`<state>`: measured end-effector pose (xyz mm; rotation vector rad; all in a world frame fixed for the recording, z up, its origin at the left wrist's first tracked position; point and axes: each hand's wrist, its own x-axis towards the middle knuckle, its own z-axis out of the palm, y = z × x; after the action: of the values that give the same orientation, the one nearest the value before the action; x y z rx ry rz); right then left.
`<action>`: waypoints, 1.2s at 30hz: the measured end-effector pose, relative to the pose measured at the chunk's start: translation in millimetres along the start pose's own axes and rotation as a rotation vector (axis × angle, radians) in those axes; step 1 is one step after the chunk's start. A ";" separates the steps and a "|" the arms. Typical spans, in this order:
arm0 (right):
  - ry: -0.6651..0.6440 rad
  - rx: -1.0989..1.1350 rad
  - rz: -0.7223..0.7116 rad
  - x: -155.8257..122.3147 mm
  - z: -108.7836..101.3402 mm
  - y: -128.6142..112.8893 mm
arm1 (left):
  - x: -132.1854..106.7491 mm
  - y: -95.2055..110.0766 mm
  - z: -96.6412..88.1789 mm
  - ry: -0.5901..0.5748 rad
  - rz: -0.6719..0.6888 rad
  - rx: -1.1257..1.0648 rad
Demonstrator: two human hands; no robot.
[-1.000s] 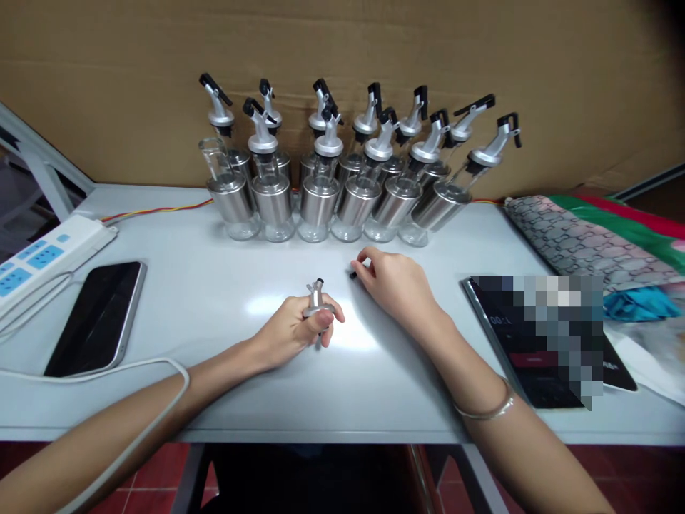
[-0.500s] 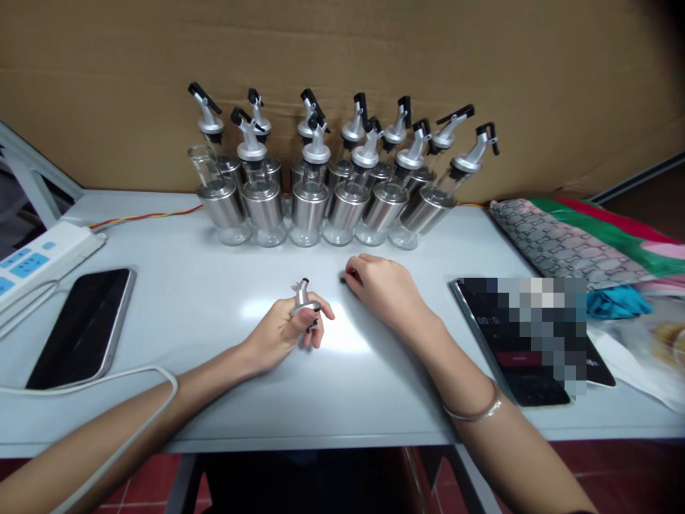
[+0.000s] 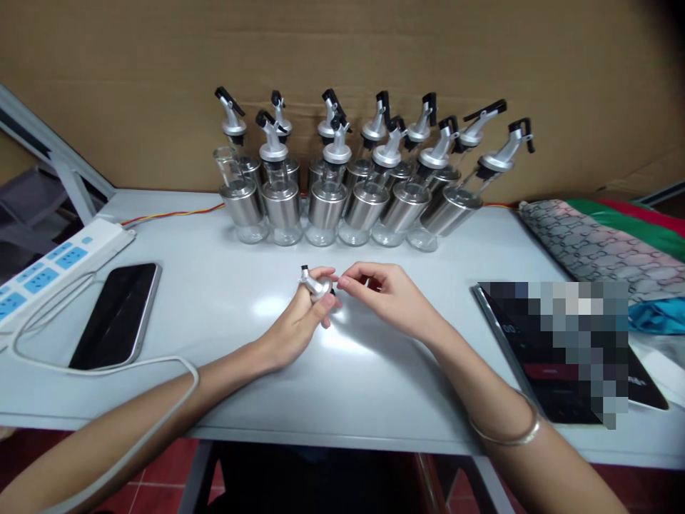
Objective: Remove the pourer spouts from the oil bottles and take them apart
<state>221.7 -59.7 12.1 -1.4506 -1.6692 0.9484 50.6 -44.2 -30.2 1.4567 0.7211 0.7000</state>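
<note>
From my remote post I note, at frame centre, the left hand (image 3: 300, 319) clamped on a silver pourer (image 3: 320, 288), the right hand (image 3: 393, 296) just beside its black end, grip unclear; bracing the pourer firmly and approaching squarely seems wisest.

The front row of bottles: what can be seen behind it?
Behind the front row stands another row of bottles with silver pouring spouts and, farther back, brown cardboard. The back bottles' lower parts are mostly hidden by the front ones.
</note>
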 end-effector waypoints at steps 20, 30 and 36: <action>-0.033 -0.111 -0.233 -3.0 5.6 4.5 | 6.9 9.0 -7.3 -0.137 -0.077 -0.274; -0.078 -0.228 -0.224 -3.6 6.8 6.4 | 9.6 12.6 -5.1 -0.102 -0.130 -0.253; -0.023 -0.467 -0.216 -3.4 11.8 6.8 | 9.6 12.5 -4.5 -0.111 -0.115 -0.217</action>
<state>214.8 -63.3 0.4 -1.5073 -2.1111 0.4744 53.1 -33.8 -17.7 1.2361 0.6178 0.5850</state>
